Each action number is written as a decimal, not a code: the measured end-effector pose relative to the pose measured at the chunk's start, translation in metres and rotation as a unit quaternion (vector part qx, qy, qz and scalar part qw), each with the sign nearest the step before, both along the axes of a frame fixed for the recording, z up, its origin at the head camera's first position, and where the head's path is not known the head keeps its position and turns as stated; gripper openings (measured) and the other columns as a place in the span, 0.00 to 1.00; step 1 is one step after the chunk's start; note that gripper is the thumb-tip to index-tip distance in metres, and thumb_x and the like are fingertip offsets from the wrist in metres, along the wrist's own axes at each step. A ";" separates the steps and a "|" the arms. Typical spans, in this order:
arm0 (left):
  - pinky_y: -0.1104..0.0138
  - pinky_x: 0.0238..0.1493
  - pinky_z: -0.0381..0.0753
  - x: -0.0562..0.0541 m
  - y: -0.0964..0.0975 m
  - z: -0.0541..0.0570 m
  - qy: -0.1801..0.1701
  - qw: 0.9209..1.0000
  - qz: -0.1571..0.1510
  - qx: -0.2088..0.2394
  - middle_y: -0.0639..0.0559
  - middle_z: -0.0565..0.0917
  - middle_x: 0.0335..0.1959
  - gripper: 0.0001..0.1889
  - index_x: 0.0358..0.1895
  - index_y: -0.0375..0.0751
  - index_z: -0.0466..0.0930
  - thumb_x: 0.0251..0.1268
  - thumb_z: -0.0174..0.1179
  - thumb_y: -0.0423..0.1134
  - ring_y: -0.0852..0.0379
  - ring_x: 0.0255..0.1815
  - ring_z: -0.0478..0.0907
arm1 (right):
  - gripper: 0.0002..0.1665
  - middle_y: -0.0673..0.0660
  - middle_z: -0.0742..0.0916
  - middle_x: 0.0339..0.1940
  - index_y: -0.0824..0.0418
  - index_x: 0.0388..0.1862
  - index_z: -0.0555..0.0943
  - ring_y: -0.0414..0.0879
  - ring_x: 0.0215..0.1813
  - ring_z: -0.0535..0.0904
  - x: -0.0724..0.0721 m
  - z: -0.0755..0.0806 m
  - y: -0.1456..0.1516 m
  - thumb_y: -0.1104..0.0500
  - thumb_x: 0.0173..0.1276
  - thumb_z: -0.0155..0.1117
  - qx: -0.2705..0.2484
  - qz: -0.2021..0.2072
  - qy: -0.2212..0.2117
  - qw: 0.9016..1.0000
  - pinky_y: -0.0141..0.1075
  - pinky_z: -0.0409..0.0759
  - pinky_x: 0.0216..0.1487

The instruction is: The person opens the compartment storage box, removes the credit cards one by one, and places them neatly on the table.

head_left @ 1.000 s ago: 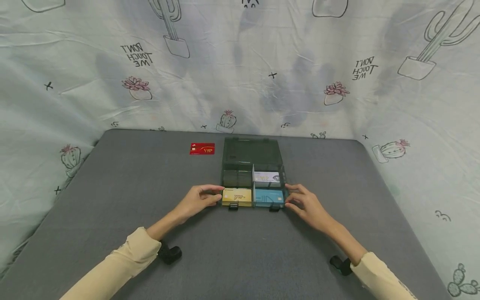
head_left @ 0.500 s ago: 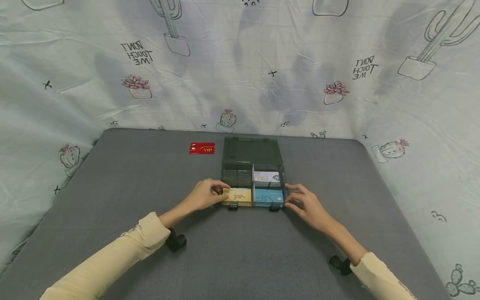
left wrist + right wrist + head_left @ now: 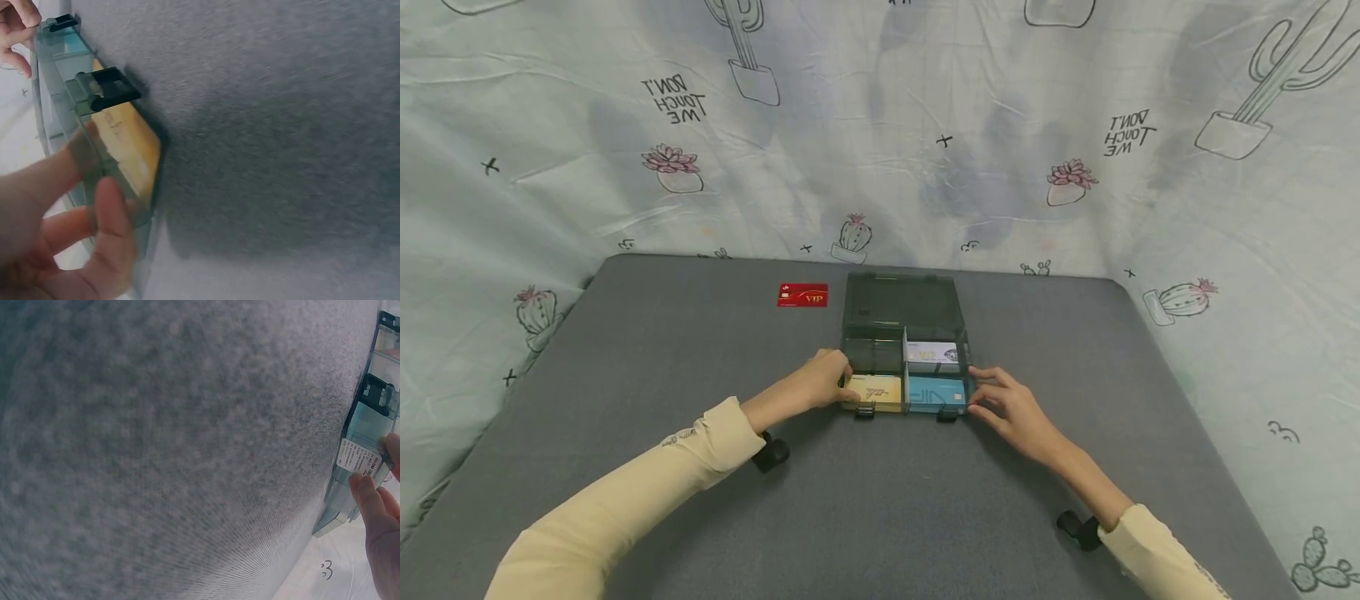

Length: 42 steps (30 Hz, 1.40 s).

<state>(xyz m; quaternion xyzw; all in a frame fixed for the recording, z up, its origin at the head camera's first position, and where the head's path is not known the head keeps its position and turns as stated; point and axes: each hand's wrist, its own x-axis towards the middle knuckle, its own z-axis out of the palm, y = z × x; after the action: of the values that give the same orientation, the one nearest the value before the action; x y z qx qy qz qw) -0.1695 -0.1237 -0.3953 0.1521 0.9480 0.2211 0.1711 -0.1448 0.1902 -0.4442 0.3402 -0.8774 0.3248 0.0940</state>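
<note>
Now the left hand (image 3: 818, 381) has moved from the edge of the box (image 3: 874, 357) to its yellow cards (image 3: 880, 392); whether it pinches them, I cannot tell. The right hand (image 3: 1011, 408), fingers spread, still touches the opposite side, the box between both.

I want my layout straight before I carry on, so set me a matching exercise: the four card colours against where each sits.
Things:
1. Red card
2. Yellow cards
3. Blue cards
4. White card

Places, left and right as the person sees them:
A. Far right compartment of the open box
B. Near left compartment
C. On the grey table, left of the lid
D. Near right compartment

Pairs: 1-C, 2-B, 3-D, 4-A
</note>
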 end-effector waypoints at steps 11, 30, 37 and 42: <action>0.55 0.52 0.78 -0.002 -0.001 -0.003 -0.005 1.000 -0.025 -0.019 0.35 0.79 0.54 0.20 0.48 0.28 0.81 0.59 0.68 0.40 0.39 0.55 0.76 | 0.07 0.68 0.79 0.55 0.60 0.30 0.83 0.58 0.48 0.82 -0.002 -0.004 0.000 0.70 0.56 0.71 -0.006 0.001 0.012 1.000 0.46 0.82 0.42; 0.60 0.48 0.76 -0.009 -0.011 -0.004 -0.040 0.993 -0.106 0.033 0.37 0.77 0.60 0.22 0.61 0.33 0.76 0.66 0.62 0.40 0.49 0.48 0.76 | 0.08 0.68 0.79 0.55 0.60 0.29 0.83 0.61 0.51 0.80 -0.002 0.001 0.000 0.70 0.55 0.71 -0.007 -0.001 0.005 1.000 0.46 0.82 0.43; 0.49 0.55 0.70 -0.006 -0.014 -0.008 0.001 0.993 -0.068 0.093 0.36 0.79 0.52 0.18 0.55 0.34 0.79 0.62 0.65 0.35 0.40 0.54 0.68 | 0.07 0.69 0.79 0.55 0.61 0.29 0.83 0.62 0.53 0.79 -0.002 0.001 -0.001 0.71 0.56 0.71 -0.012 0.000 -0.002 1.000 0.45 0.81 0.45; 0.50 0.48 0.74 0.005 -0.010 -0.007 0.047 0.995 -0.012 0.088 0.32 0.69 0.53 0.17 0.52 0.39 0.83 0.58 0.67 0.34 0.40 0.57 0.62 | 0.07 0.69 0.78 0.56 0.61 0.30 0.83 0.62 0.53 0.79 -0.001 0.001 -0.001 0.71 0.56 0.71 -0.017 -0.003 -0.015 1.000 0.46 0.81 0.45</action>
<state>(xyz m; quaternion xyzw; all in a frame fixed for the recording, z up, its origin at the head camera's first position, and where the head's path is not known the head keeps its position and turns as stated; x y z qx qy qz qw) -0.1643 -0.1342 -0.4026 0.1883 0.9300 0.2940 0.1150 -0.1459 0.1895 -0.4431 0.3308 -0.8740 0.3450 0.0873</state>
